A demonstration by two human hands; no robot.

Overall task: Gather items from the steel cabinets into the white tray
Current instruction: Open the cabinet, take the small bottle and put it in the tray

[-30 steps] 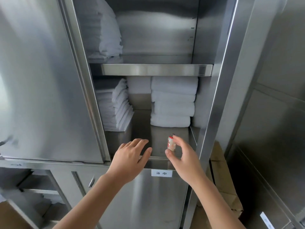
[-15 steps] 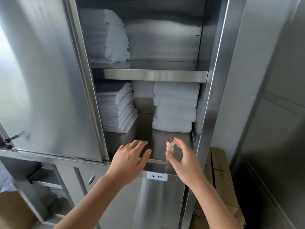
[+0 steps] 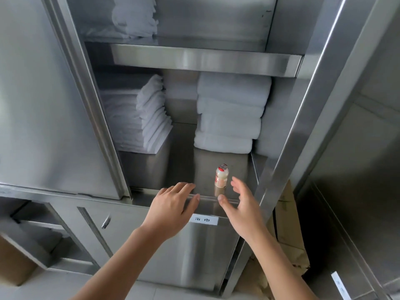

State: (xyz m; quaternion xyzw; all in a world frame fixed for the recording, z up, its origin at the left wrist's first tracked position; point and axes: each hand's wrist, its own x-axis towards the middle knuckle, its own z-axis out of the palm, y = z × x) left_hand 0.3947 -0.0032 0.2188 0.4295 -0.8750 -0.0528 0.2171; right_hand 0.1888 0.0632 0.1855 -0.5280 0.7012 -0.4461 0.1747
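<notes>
Steel shelf [image 3: 184, 169] labelled "浴巾"; small bottle [image 3: 221, 178] stands free between left hand [image 3: 173, 205] and right hand [image 3: 241, 205], both spread.

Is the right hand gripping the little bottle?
No, the bottle stands free on the shelf, with the open right hand beside it.

A small milky bottle [image 3: 221, 178] with a red foil cap stands upright near the steel shelf's [image 3: 181, 167] front edge.
</notes>
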